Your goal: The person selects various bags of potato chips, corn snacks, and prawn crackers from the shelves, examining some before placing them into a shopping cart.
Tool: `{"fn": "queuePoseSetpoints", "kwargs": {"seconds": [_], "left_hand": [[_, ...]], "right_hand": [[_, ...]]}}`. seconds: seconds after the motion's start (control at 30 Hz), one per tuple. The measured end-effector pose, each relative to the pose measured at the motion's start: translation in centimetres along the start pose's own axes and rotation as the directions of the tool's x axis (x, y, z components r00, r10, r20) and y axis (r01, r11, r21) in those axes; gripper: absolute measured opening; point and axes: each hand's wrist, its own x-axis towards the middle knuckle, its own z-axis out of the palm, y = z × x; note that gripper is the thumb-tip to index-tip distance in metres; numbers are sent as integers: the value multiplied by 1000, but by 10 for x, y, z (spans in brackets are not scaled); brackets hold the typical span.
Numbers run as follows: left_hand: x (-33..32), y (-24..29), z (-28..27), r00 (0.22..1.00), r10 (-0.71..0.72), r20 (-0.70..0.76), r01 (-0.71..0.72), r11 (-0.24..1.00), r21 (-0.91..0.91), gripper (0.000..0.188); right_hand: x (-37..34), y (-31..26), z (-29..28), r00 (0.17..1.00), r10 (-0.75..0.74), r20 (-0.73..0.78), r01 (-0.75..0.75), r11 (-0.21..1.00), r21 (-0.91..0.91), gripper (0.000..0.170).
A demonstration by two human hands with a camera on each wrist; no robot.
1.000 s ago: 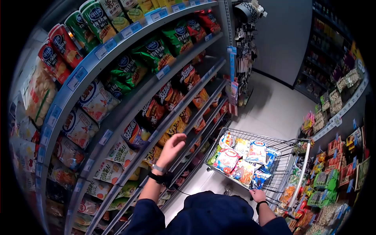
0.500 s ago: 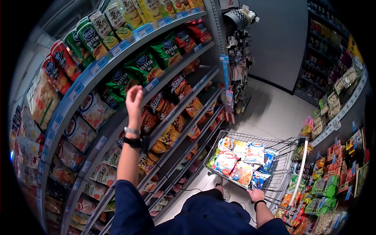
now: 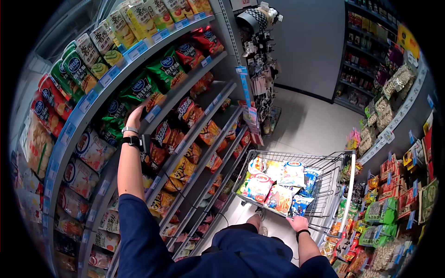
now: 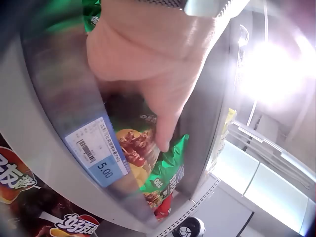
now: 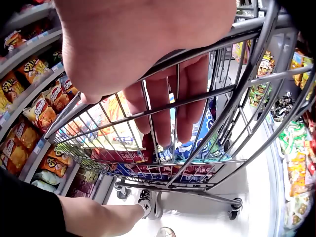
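My left hand point(image 3: 133, 119) reaches into a shelf among green chip bags point(image 3: 136, 89). In the left wrist view its thumb point(image 4: 169, 126) is straight and points down over a green bag point(image 4: 168, 170); the other fingers are hidden behind the hand and shelf edge. My right hand point(image 3: 297, 224) grips the side rim of a wire shopping cart point(image 3: 351, 194). In the right wrist view its fingers point(image 5: 160, 111) hang over the rim inside the basket, with the palm outside. Several snack bags point(image 3: 279, 198) lie in the cart.
A price label point(image 4: 97, 151) sits on the shelf edge below the left hand. Chip cans point(image 3: 79, 69) stand on the shelf above, other snack bags point(image 3: 183, 171) below. Racks of packets point(image 3: 380, 211) line the right side. A hanging goods stand point(image 3: 259, 60) is at the shelf's far end.
My left hand has risen from the lower shelves and moved left and in among the green chip bags. The right hand keeps hold of the cart. The head view has shifted slightly.
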Motion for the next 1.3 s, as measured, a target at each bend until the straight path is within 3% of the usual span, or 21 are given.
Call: {"fn": "queuePoseSetpoints", "kwargs": {"seconds": [0.03, 0.07, 0.17, 0.2, 0.23, 0.3, 0.37, 0.43, 0.5, 0.53, 0.57, 0.63, 0.7, 0.73, 0.8, 0.9, 1.0, 1.1, 1.17, 1.2, 1.3], "left_hand": [[33, -38, -20, 950, 274, 148, -266, 961, -70, 69], [53, -60, -31, 807, 526, 268, -497, 850, -175, 74], [57, -71, -30, 799, 594, 93, -567, 796, -211, 62], [109, -128, -59, 902, 428, -48, -431, 899, -75, 54], [96, -92, -37, 824, 468, -319, -396, 879, 266, 48], [-32, 10, 14, 525, 713, -464, -569, 700, 433, 53], [-55, 14, 16, 504, 737, -450, -517, 675, 526, 59], [-68, 11, 18, 316, 853, -416, -626, 517, 584, 59], [-79, 0, 23, 380, 854, -356, -599, 520, 609, 55], [-90, 0, 37, 593, 652, -472, -632, 740, 229, 45], [-102, 11, 55, 596, 614, -518, -689, 722, 62, 39], [-117, 5, 83, 866, 368, -338, -489, 765, -420, 34], [-117, -8, 122, 965, 178, -195, -256, 807, -532, 33], [-112, -13, 145, 966, 220, -138, -259, 796, -546, 32], [-104, -23, 195, 960, 279, -11, -231, 772, -592, 33], [-100, -22, 258, 926, 317, 206, -108, 744, -659, 36], [-94, -24, 307, 860, 364, 357, -45, 751, -658, 40], [-86, -9, 337, 807, 447, 386, -115, 760, -640, 40], [-77, 3, 351, 798, 418, 434, -51, 764, -643, 42], [-71, 6, 358, 793, 419, 442, -55, 773, -632, 43], [-57, 9, 377, 797, 474, 374, -159, 762, -628, 44]], "right_hand": [[1, -1, -2, 1000, -3, 0, 3, 1000, 2, 59], [2, -1, -5, 1000, 1, -3, -1, 1000, 16, 59], [13, 0, -14, 1000, 5, -29, -5, 1000, 14, 59], [18, 1, -15, 999, 20, -31, -20, 1000, 11, 60], [22, 2, -16, 999, 34, -30, -34, 999, 7, 60], [32, 6, -18, 999, 34, -17, -34, 999, 8, 59], [41, 8, -22, 999, 33, 0, -33, 996, 83, 58], [47, 10, -33, 998, 33, 50, -38, 994, 100, 51], [55, 17, -35, 998, -48, 32, 40, 972, 232, 45], [58, 16, -44, 999, -44, 28, 34, 952, 304, 40], [73, 27, -32, 991, -120, -62, 135, 905, 404, 36], [91, 17, -54, 986, -114, -120, 158, 867, 473, 36], [123, 3, -83, 991, -121, 52, 64, 790, 609, 37], [134, -16, -104, 982, -189, 3, 109, 579, 808, 37], [174, -47, -148, 971, -239, 25, 118, 564, 818, 38], [163, -124, -266, 893, -436, -108, 181, 130, 975, 53], [174, -166, -312, 799, -568, -194, 233, -5, 972, 69], [184, -189, -326, 807, -535, -251, 280, -28, 960, 72], [180, -207, -346, 861, -434, -267, 326, 67, 943, 66], [187, -209, -346, 875, -396, -278, 309, 17, 951, 56], [196, -207, -354, 889, -262, -376, 410, 92, 907, 45]]}}
